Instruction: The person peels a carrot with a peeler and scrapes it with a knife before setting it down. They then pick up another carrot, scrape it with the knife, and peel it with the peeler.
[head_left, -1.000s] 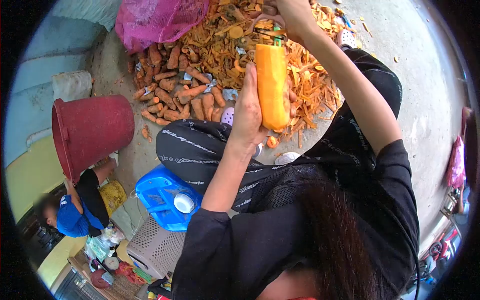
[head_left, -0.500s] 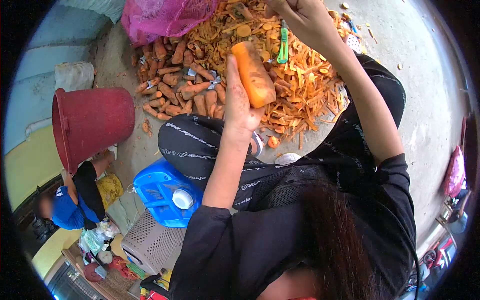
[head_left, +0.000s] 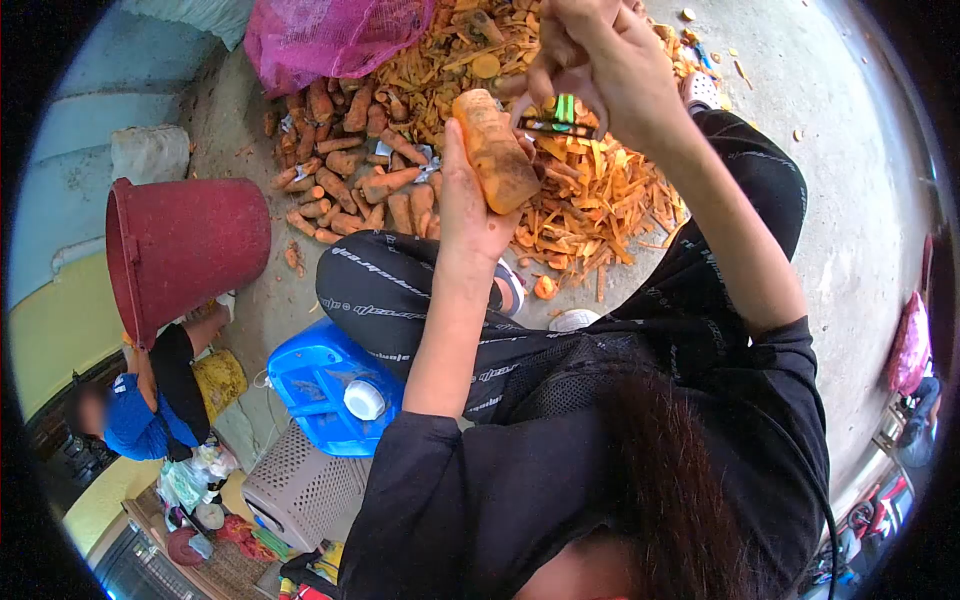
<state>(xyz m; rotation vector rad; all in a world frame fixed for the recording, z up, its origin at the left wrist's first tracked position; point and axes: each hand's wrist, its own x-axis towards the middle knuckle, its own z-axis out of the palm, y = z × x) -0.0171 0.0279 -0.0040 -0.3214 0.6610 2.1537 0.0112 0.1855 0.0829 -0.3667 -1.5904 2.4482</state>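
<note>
A thick carrot (head_left: 493, 150), partly peeled and with dark patches, is held upright by my left hand (head_left: 470, 205), its fingers wrapped round the lower side. My right hand (head_left: 605, 65) grips a Y-shaped peeler (head_left: 560, 128) just right of the carrot; its dark blade is apart from the carrot's side. Through the peeler's opening shows a green utility knife (head_left: 566, 108) lying on a heap of orange peelings (head_left: 590, 215). Left of the heap lie several unpeeled carrots (head_left: 345, 190) on the floor.
A pink mesh sack (head_left: 330, 40) lies beyond the carrots. At left stand a red bucket (head_left: 190, 250), a blue jerrycan (head_left: 325, 385) and a grey plastic crate (head_left: 305, 480). Another person (head_left: 155, 410) in a blue shirt sits behind the bucket.
My right hand has come down and nearer the carrot, bringing the peeler into view. The carrot has been turned in my left hand, so a darker, rougher side shows.
</note>
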